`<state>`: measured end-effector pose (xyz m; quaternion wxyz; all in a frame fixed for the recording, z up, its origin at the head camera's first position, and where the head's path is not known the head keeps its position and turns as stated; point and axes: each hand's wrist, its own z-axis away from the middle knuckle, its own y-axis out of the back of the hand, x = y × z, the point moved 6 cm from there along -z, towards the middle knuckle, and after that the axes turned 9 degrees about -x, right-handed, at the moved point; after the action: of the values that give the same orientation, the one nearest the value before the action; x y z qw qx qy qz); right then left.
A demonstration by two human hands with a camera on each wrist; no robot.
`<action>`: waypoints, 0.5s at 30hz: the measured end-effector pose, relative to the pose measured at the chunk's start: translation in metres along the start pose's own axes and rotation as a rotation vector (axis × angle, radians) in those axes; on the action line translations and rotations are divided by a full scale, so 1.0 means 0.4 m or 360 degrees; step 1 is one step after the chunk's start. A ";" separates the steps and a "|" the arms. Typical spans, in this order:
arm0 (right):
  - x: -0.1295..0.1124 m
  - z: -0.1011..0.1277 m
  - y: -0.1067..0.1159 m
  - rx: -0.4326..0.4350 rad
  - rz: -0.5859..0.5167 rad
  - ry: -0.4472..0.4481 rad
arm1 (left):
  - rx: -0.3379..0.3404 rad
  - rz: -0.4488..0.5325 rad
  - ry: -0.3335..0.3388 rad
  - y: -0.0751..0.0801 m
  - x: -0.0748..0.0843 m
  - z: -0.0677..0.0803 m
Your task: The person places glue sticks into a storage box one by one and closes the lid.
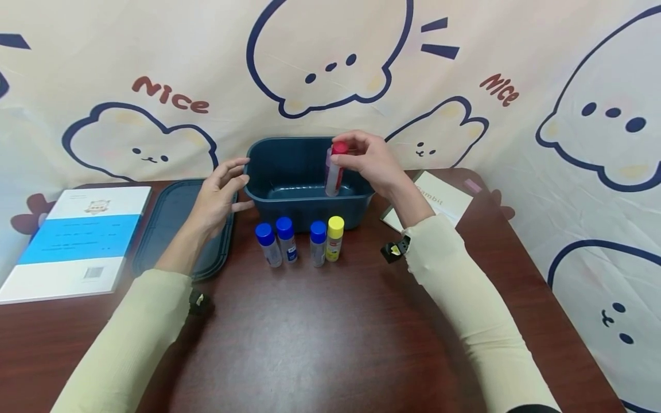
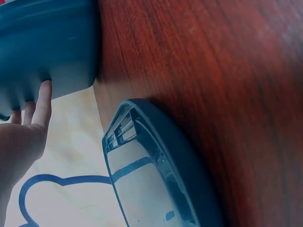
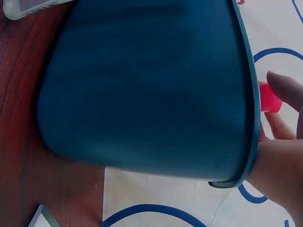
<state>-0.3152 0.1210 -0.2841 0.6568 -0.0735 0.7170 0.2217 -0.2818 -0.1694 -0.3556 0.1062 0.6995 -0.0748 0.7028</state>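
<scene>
A dark blue plastic bin point(image 1: 310, 207) stands at the back of the table. My right hand point(image 1: 374, 163) reaches over its rim and pinches a glue stick point(image 1: 334, 178) by its red cap, the stick hanging upright inside the bin. A purplish strip shows beside that stick. In the right wrist view, the bin's wall hides most of it and only the red cap point(image 3: 270, 97) shows. My left hand point(image 1: 219, 192) touches the bin's left end with its fingers extended. In front of the bin stand several glue sticks, including a blue-capped one point(image 1: 269, 249) and a yellow-capped one point(image 1: 334, 241).
Left of the bin lies its dark blue lid point(image 1: 167, 229), with a white and blue book point(image 1: 77, 241) beside it. A cream notebook point(image 1: 444, 195) lies to the right, near a small pink piece point(image 1: 472, 186). A printed cloth point(image 1: 330, 69) hangs behind the table.
</scene>
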 end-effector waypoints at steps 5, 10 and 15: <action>0.007 -0.014 -0.006 -0.0021 -0.0046 -0.0078 | -0.0005 -0.0001 -0.0010 -0.001 0.001 -0.001; 0.019 -0.025 -0.012 -0.0072 -0.0084 -0.0189 | -0.0012 0.0005 -0.0013 -0.002 0.001 -0.002; 0.025 -0.034 -0.021 -0.0146 -0.0021 -0.0263 | -0.0010 0.0013 -0.0008 0.000 0.000 -0.002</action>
<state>-0.3254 0.1097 -0.2952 0.7111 -0.0897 0.6490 0.2553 -0.2824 -0.1693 -0.3556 0.1053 0.7007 -0.0801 0.7011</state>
